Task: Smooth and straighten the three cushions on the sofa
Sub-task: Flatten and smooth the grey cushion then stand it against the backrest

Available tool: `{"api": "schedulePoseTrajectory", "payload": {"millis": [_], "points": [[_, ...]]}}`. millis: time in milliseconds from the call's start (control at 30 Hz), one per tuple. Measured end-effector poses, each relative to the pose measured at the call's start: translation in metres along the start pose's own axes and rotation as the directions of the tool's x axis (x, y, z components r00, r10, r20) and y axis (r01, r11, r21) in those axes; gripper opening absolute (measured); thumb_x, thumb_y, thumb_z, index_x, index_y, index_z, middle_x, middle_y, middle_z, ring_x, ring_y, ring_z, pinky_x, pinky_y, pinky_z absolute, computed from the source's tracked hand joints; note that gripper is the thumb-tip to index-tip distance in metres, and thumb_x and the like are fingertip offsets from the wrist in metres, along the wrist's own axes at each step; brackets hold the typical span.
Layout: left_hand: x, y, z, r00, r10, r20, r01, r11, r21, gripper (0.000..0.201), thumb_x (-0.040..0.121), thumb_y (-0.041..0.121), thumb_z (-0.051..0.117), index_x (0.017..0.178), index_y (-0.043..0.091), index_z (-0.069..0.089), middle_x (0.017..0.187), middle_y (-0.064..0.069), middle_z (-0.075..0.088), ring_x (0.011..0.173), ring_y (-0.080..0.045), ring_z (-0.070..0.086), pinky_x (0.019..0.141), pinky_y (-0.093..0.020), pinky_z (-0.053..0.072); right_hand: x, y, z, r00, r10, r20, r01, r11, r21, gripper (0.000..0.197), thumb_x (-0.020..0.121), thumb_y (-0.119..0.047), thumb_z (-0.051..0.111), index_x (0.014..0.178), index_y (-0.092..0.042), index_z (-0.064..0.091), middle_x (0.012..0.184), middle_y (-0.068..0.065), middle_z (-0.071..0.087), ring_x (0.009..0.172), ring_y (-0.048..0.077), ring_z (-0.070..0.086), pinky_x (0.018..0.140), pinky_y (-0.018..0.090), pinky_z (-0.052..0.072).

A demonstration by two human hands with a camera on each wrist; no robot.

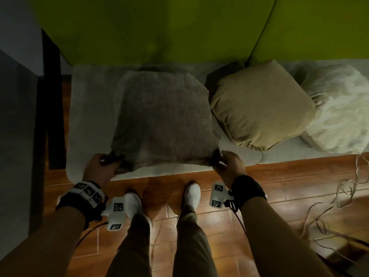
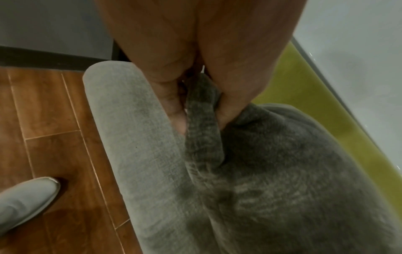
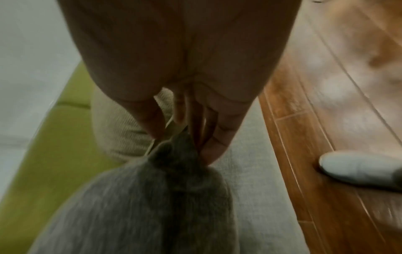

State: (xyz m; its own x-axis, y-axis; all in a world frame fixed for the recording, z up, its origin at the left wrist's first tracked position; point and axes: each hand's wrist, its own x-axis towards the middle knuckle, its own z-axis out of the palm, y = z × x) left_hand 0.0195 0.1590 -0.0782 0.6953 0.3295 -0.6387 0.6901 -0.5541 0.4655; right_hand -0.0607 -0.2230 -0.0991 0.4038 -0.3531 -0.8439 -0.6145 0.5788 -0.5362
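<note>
Three cushions lie on the pale sofa seat [image 1: 87, 108]: one grey cushion [image 1: 163, 118], one tan cushion [image 1: 261, 104] just beside it, one white cushion [image 1: 337, 108] farthest right. The grey one is plush, ribbed and flat. The left hand [image 1: 100, 166] pinches its near left corner; the right hand [image 1: 231, 166] pinches its near right corner, each grip closed on fabric.

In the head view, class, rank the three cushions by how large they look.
1. Grey cushion, largest, but also nearest the camera.
2. Tan cushion.
3. White cushion: cut off by the frame edge, so unsure against the tan.
</note>
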Motion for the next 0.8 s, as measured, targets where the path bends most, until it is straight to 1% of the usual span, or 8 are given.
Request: {"api": "schedulePoseTrajectory", "payload": {"millis": [67,167,267,367,567,700,767,800], "points": [[-0.003,0.000,-0.001,0.998,-0.054,0.040,0.057,0.996,-0.067,0.045,0.083,0.026,0.076,0.120,0.011,0.054,0.107,-0.013,0.059,0.084,-0.028,0.060,0.076,-0.039,0.052,-0.009,-0.003,0.002,0.991,0.089,0.101,-0.071,0.984,-0.166,0.029,0.098,-0.009,0.060,0.127,-0.006,0.061,0.110,0.016,0.071,0.087,0.026,0.067,0.058,0.029,0.055],[-0.001,-0.002,-0.004,0.987,-0.128,0.099,0.145,0.970,-0.196,0.030,0.091,0.018,0.064,0.117,0.005,0.054,0.114,-0.018,0.060,0.078,-0.025,0.059,0.066,-0.036,0.053,-0.013,-0.003,0.003,0.989,0.039,0.141,0.021,0.915,-0.402,0.038,0.087,0.003,0.066,0.122,-0.011,0.069,0.106,0.014,0.072,0.090,0.027,0.061,0.067,0.033,0.049],[0.002,-0.006,-0.010,0.987,-0.125,0.098,0.138,0.981,-0.137,0.035,0.093,0.013,0.062,0.126,0.006,0.054,0.115,-0.018,0.058,0.083,-0.029,0.059,0.065,-0.035,0.052,-0.013,-0.007,0.001,0.996,0.022,0.089,-0.014,0.996,-0.083,0.036,0.089,-0.002,0.059,0.123,-0.010,0.066,0.117,0.013,0.071,0.112,0.031,0.065,0.082,0.041,0.054],[0.005,-0.007,-0.018,0.996,-0.045,0.079,0.044,0.999,0.022,0.046,0.084,0.018,0.075,0.125,0.012,0.056,0.106,-0.015,0.061,0.083,-0.032,0.061,0.081,-0.046,0.056,-0.009,-0.009,0.005,0.987,0.119,0.107,-0.136,0.978,0.161,0.027,0.099,-0.026,0.056,0.119,-0.008,0.063,0.109,0.010,0.070,0.097,0.026,0.067,0.078,0.041,0.054],[0.003,0.000,-0.022,0.999,0.011,0.038,-0.013,0.999,0.037,0.034,0.086,0.021,0.075,0.113,0.011,0.056,0.098,-0.017,0.061,0.075,-0.033,0.061,0.063,-0.035,0.053,0.001,-0.019,0.020,0.997,-0.069,-0.045,0.049,0.937,-0.347,0.032,0.090,-0.010,0.073,0.114,-0.021,0.055,0.107,0.013,0.068,0.089,0.024,0.068,0.061,0.030,0.055],[0.009,0.000,-0.031,0.999,-0.010,0.041,0.010,1.000,0.012,0.028,0.088,0.023,0.072,0.110,0.013,0.058,0.098,-0.019,0.065,0.078,-0.036,0.068,0.075,-0.048,0.059,-0.001,-0.030,0.011,0.867,-0.497,0.037,0.350,0.554,-0.756,0.030,0.089,-0.010,0.073,0.110,-0.023,0.057,0.094,-0.001,0.064,0.081,0.013,0.060,0.060,0.016,0.043],[0.022,-0.008,-0.034,0.999,-0.004,0.049,0.004,1.000,0.003,0.022,0.087,0.023,0.072,0.104,0.021,0.059,0.101,-0.020,0.068,0.084,-0.037,0.070,0.082,-0.055,0.058,0.001,-0.024,0.010,0.866,-0.500,0.004,0.341,0.585,-0.736,0.028,0.092,-0.020,0.071,0.117,-0.021,0.058,0.097,-0.001,0.064,0.083,0.013,0.061,0.069,0.024,0.051],[0.038,-0.021,-0.032,0.999,-0.002,0.054,0.002,1.000,0.001,0.021,0.086,0.024,0.071,0.102,0.024,0.058,0.104,-0.021,0.068,0.086,-0.037,0.070,0.083,-0.056,0.057,-0.002,-0.021,0.012,0.906,-0.416,-0.079,0.273,0.716,-0.643,0.028,0.096,-0.027,0.066,0.122,-0.018,0.057,0.101,0.003,0.065,0.086,0.018,0.063,0.074,0.032,0.055]]}}
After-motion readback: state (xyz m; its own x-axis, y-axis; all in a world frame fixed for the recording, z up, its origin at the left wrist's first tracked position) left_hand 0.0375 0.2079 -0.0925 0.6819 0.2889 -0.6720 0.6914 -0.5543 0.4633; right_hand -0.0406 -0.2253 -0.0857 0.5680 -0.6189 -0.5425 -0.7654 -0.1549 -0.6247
